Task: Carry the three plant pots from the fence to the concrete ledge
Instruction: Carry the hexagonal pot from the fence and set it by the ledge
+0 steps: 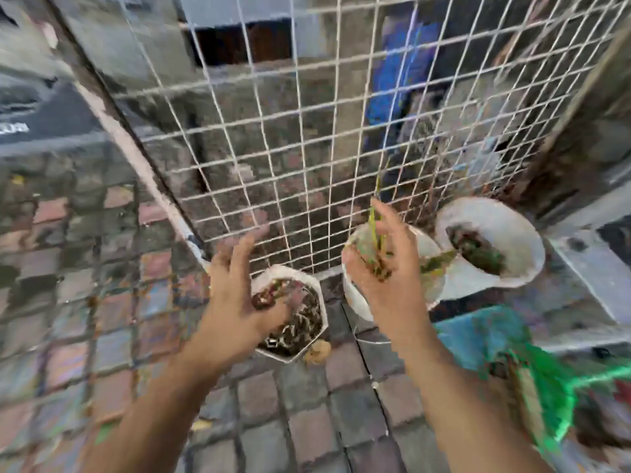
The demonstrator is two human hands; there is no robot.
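Three white plant pots stand on the paving at the foot of a white wire fence point(273, 138). The left pot point(309, 322) is octagonal and filled with dark soil. The middle pot point(426, 254) is round and holds a thin green shoot. The right pot point(505, 233) is round and tilted. My left hand point(239, 288) hovers over the left pot with its fingers spread, holding nothing. My right hand point(386, 261) is above the middle pot's near rim, fingers apart, covering part of it. The frame is blurred.
Brick paving point(307, 404) covers the ground in front of me. A blue and green object point(505, 339) lies at the right, close to the pots. A grey concrete slab edge point(587, 254) runs behind the right pot. A dark post point(112, 107) frames the fence's left side.
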